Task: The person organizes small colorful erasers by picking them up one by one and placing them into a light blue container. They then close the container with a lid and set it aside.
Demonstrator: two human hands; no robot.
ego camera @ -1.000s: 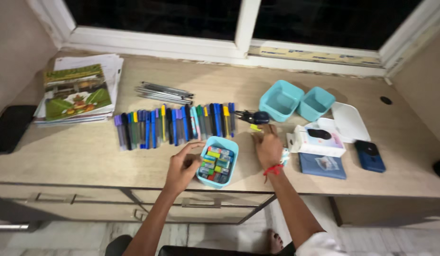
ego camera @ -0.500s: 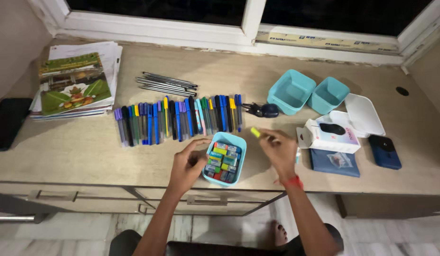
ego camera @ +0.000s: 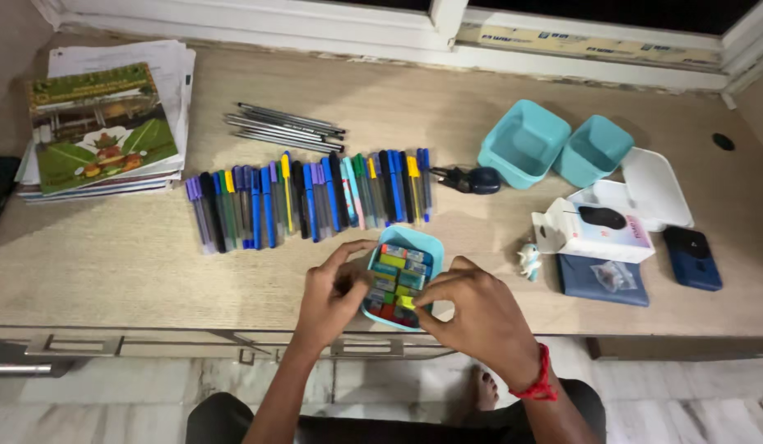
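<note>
My left hand (ego camera: 336,288) grips the left wall of the small light-blue plastic tub (ego camera: 418,244), thumb on the rim, fingers curled round the side. The tub sits at the desk's front edge, 6 o'clock from the row of coloured pens (ego camera: 307,200), and is packed with small multicoloured rectangular erasers (ego camera: 395,275). My right hand (ego camera: 480,316) pinches a small yellow-green eraser (ego camera: 407,302) between thumb and fingertips at the tub's near end, touching the others inside. A red thread band (ego camera: 539,380) is on that wrist.

Around it: bundle of grey pencils (ego camera: 287,129) at 11 o'clock of the tub; two empty teal square tubs (ego camera: 554,148) at 1 o'clock; dark blue keyring (ego camera: 472,180) just right of the pens; white box with a black mouse picture (ego camera: 599,230) at 3 o'clock; stack of books and papers (ego camera: 102,123) at 10 o'clock on the light wooden desk (ego camera: 110,255).
</note>
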